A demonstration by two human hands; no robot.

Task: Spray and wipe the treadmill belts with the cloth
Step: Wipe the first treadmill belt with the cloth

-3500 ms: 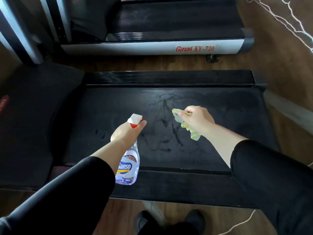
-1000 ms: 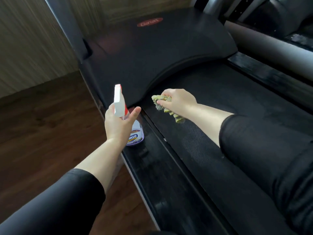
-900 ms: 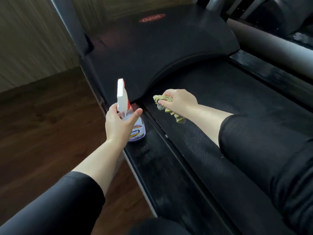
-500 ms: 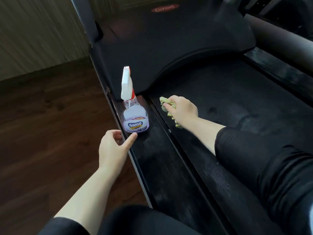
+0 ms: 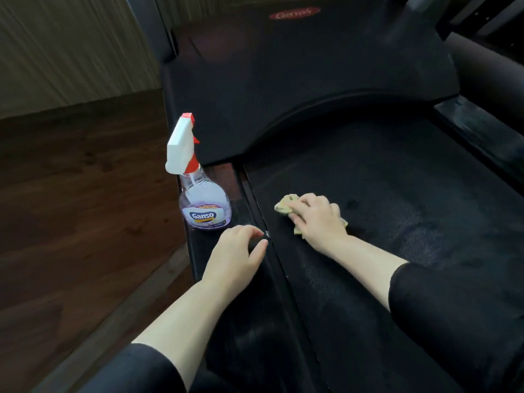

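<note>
Fingers of the right hand (image 5: 317, 219) press flat on the yellow cloth (image 5: 286, 207), pinning it to the treadmill belt (image 5: 397, 211). Left hand (image 5: 236, 255) hovers empty over the side rail (image 5: 249, 321), loosely curled, half open. Just beyond it the spray bottle (image 5: 198, 188) stands upright on the rail, long axis vertical, nozzle pointing away toward the motor cover (image 5: 297, 80).

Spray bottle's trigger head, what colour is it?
White trigger head with a red nozzle tip and collar, seen in the head view.
</note>
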